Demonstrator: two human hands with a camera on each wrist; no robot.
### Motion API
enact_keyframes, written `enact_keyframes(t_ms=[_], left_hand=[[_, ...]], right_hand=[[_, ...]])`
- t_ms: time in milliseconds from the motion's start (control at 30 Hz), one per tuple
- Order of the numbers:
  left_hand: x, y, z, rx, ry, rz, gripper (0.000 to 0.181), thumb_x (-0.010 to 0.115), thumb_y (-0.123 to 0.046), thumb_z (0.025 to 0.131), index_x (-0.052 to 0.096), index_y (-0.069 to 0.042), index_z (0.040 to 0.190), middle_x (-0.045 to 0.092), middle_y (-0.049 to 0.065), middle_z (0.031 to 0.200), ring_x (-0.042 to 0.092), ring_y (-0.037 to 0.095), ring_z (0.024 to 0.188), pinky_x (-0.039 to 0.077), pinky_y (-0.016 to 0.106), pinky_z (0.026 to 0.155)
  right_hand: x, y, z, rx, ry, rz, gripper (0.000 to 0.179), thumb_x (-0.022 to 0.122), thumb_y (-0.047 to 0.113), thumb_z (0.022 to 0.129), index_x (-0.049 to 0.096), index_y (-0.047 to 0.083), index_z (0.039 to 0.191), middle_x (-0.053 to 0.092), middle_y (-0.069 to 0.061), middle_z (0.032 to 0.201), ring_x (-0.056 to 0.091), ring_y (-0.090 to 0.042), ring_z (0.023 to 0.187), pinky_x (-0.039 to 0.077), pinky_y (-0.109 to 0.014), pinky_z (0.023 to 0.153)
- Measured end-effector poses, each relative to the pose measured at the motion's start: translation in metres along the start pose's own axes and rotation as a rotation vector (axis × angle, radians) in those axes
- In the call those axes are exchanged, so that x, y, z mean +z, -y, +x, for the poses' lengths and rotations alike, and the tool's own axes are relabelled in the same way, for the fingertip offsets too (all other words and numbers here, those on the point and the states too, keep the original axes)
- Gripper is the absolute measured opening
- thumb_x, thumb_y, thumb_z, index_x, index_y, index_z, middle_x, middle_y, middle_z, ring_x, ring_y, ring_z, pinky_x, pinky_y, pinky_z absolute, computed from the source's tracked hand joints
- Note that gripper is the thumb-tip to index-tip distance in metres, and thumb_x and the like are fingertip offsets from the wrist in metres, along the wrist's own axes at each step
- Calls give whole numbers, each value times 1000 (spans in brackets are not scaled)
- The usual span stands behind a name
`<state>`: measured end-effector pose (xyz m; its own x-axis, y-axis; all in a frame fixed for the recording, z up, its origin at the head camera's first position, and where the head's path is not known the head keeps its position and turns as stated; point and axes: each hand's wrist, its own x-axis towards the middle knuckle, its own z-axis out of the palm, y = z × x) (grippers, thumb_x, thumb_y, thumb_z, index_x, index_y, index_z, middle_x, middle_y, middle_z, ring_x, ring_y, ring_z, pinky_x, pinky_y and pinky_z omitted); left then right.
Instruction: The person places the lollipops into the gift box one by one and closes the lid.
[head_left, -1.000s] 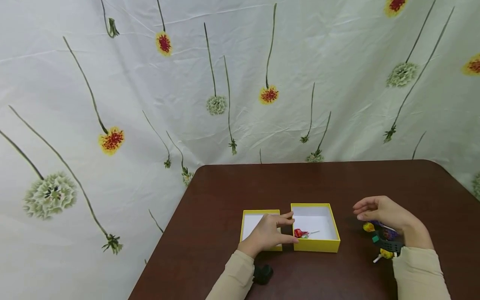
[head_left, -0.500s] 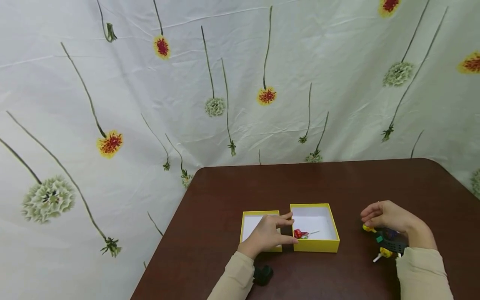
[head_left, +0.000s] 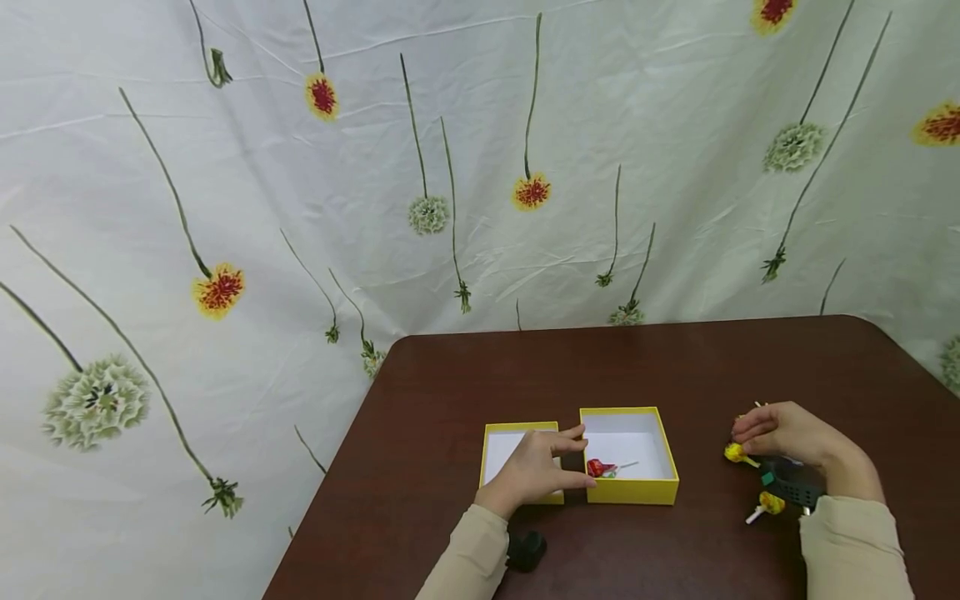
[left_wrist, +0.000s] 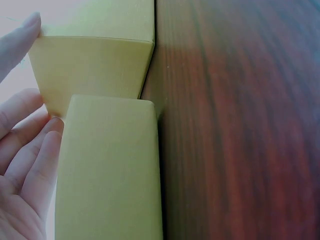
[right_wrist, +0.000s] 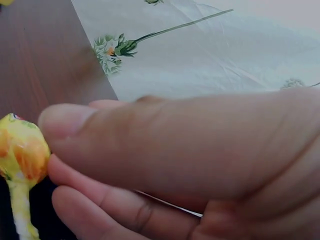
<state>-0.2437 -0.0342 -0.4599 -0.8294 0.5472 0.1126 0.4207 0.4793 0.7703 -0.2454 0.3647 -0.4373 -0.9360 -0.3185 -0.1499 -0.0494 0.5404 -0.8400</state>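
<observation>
My left hand (head_left: 532, 471) grips the left wall of a yellow open box (head_left: 641, 492), white inside, from the near corner along the side. A red-wrapped lollipop (head_left: 600, 467) lies in that box, by its left wall. Partly under my hand is a second, shallower yellow box (head_left: 498, 437), also seen as a yellow side (left_wrist: 110, 165) in the left wrist view. On the right, my right hand (head_left: 787, 433) hovers low over loose lollipops. Its thumb and fingertips come right up to a yellow lollipop (right_wrist: 22, 150) in the right wrist view, fingers loosely bent.
Another yellow lollipop (head_left: 771, 503) lies nearer me by the right wrist strap (head_left: 791, 482). The dark brown table (head_left: 637, 367) ends at a flower-printed white cloth (head_left: 337, 158).
The right hand has shifted right and slightly down toward the lollipops, uncovering more of the yellow one beneath its fingers. The left hand and both boxes stay in place.
</observation>
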Motion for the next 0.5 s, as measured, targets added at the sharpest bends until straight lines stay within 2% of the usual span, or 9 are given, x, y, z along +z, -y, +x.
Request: enact_keyframes(t_ms=[233, 500], left_hand=[[0, -2, -1, 6, -2, 7, 59, 84, -33, 81, 67, -6, 131, 55, -3, 147, 59, 17, 130, 52, 25, 100], [0, -3, -2, 1, -1, -6, 58, 84, -31, 81, 67, -6, 131, 56, -2, 147, 58, 17, 131, 51, 25, 101]], right_hand=[[3, 0, 4, 13, -19, -46, 33, 71, -2, 88, 61, -20, 113, 73, -20, 102, 70, -11, 83, 60, -26, 74], [8, -1, 9, -27, 20, -48, 35, 72, 2, 88, 61, -19, 114, 72, -25, 106, 69, -7, 83, 59, -23, 73]])
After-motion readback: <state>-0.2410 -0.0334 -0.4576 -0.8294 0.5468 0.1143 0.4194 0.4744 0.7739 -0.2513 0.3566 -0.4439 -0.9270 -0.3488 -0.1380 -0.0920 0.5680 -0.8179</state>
